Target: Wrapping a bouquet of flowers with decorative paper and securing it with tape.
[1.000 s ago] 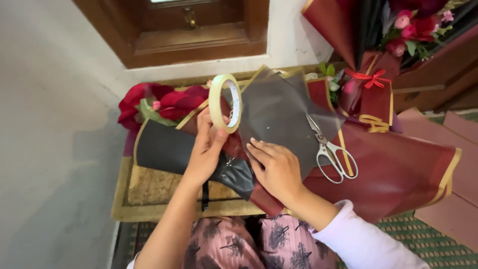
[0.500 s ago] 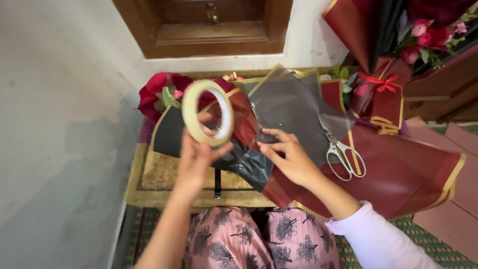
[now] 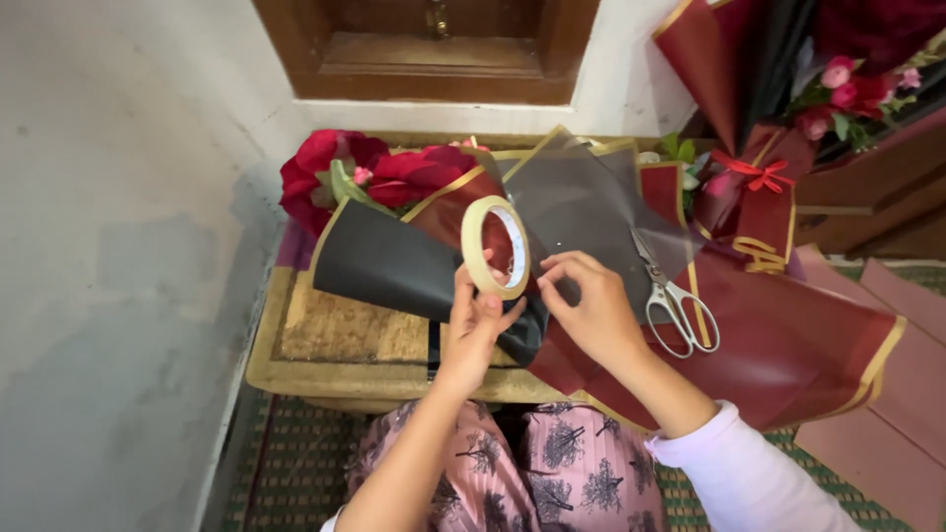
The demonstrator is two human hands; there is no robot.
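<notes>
Left hand [image 3: 473, 330] grips tape roll [image 3: 496, 247] above bouquet wrap [image 3: 394, 261]; right hand [image 3: 591, 305] pinches at tape end. Risk: strip sticks to itself, tears wrap w/ scissors [image 3: 675, 300] just right.

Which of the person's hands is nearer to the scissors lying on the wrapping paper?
The right hand is nearer: it sits just left of the scissors, not touching them. The left hand is farther left, holding up the roll of tape.

Matt paper tape roll [image 3: 496, 247], glossy wrapping sheets [image 3: 788, 335] — probably plastic — metal scissors [image 3: 673, 296].
</notes>
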